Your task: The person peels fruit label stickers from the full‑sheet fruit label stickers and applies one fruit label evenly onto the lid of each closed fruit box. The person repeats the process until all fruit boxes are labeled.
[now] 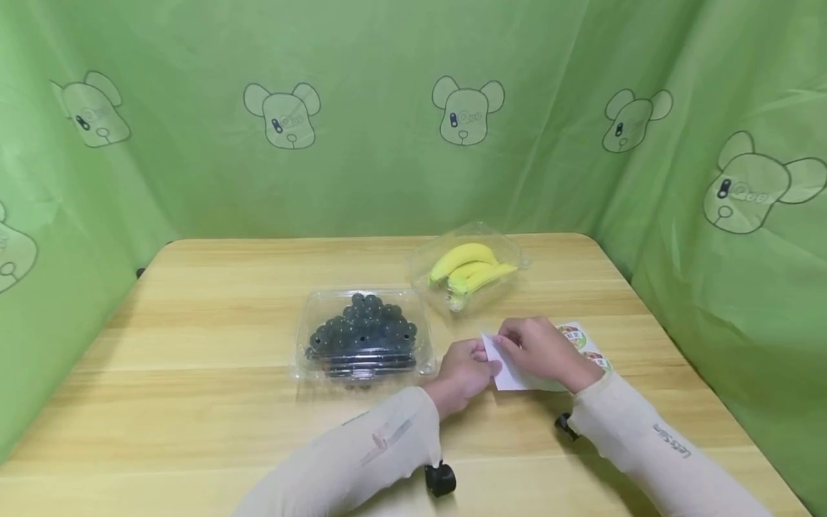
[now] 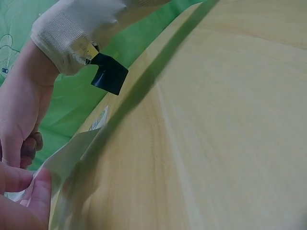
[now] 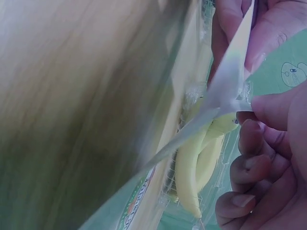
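Far left on the desk (image 1: 194, 402): dark grapes (image 1: 365, 327) in a clear box (image 1: 316, 305); lid looks closed, no label made out on it.

Next, left hand (image 1: 464, 370): thumb and finger pinch the near edge of a white sheet (image 1: 510, 377).

Behind the hands, well back: bananas (image 1: 472, 269) in a second clear box (image 1: 507, 248), set at an angle. Neither hand touches it.

Sheet itself: between the two hands, tilted up from the desk. Right hand (image 1: 541, 348): thumb and fingertips pinch a small flap of it; the other fingers are curled in.

Rightmost: printed round labels (image 1: 573, 335), partly behind the right hand. Cannot tell whether they and the white part are one sheet.

Step in hand, judged: lifting or peeling at the sheet's edge. Next move seems to call for a steady left pinch while the right draws the flap away slowly, without tearing it.
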Demonstrator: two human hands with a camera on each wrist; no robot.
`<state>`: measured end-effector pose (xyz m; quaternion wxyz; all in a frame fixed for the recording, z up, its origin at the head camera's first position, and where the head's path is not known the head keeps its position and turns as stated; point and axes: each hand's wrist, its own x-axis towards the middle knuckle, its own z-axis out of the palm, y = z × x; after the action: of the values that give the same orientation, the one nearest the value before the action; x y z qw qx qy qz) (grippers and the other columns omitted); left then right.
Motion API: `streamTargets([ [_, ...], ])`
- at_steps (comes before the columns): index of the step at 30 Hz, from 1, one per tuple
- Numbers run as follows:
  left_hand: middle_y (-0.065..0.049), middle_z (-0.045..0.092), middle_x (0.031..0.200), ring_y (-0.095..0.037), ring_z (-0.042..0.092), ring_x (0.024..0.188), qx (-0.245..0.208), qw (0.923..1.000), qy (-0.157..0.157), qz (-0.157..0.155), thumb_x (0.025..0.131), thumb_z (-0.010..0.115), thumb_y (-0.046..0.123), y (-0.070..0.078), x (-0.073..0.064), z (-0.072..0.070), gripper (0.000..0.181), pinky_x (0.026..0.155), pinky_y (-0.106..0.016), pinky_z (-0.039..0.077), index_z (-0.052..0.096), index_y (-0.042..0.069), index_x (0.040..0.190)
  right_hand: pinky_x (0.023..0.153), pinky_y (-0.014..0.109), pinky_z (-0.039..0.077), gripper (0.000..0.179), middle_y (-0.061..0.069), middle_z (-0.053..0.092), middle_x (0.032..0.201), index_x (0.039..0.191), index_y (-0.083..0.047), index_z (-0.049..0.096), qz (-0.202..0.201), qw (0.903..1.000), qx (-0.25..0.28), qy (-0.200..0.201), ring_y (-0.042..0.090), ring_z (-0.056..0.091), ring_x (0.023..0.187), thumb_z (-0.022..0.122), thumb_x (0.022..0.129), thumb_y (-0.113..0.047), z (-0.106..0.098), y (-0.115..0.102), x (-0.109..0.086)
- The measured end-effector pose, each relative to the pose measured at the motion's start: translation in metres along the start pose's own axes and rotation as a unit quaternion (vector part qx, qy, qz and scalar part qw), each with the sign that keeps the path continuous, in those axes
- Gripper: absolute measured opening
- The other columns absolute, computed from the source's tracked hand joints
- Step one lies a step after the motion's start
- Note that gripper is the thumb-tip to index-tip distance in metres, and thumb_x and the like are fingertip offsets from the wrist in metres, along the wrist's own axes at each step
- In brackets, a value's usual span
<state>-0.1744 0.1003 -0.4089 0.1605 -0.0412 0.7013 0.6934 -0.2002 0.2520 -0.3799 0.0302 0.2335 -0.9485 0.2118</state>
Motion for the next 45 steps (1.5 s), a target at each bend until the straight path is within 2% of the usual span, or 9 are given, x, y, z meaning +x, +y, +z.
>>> streamTargets([
  [11, -0.007, 0.066, 0.086, -0.020, 0.066, 0.077, -0.028, 0.9995, -0.013, -0.010, 0.084, 0.063, -0.010, -0.0055, -0.0027, -0.0008, 0.029, 0.068, -0.028, 0.059, 0.062, -0.003, 0.112, 0.051, 0.023, 0.046, 0.009, -0.006, 0.062, 0.067, 0.081, -0.007, 0.069, -0.003, 1.0000, 0.000, 0.007, 0.006, 0.050, 0.055, 0.066, 0.090, -0.009, 0.0021, 0.0004, -0.0010],
  [24, -0.009, 0.066, 0.087, -0.022, 0.067, 0.079, -0.041, 0.9991, 0.000, -0.012, 0.083, 0.064, -0.012, -0.0064, -0.0020, 0.0004, 0.031, 0.068, -0.029, 0.059, 0.063, -0.004, 0.112, 0.054, 0.023, 0.048, 0.008, -0.003, 0.065, 0.070, 0.083, -0.005, 0.069, 0.002, 0.9999, -0.001, 0.013, 0.006, 0.052, 0.058, 0.066, 0.090, -0.009, 0.0018, 0.0013, -0.0016],
  [45, -0.008, 0.066, 0.084, -0.021, 0.066, 0.077, -0.022, 0.9997, 0.006, -0.003, 0.081, 0.063, -0.012, -0.0073, -0.0004, -0.0035, 0.026, 0.068, -0.028, 0.059, 0.064, -0.003, 0.106, 0.050, 0.023, 0.045, 0.010, -0.007, 0.059, 0.064, 0.081, -0.007, 0.068, 0.007, 0.9997, -0.008, 0.023, 0.007, 0.049, 0.055, 0.065, 0.091, -0.009, -0.0017, 0.0021, 0.0001],
])
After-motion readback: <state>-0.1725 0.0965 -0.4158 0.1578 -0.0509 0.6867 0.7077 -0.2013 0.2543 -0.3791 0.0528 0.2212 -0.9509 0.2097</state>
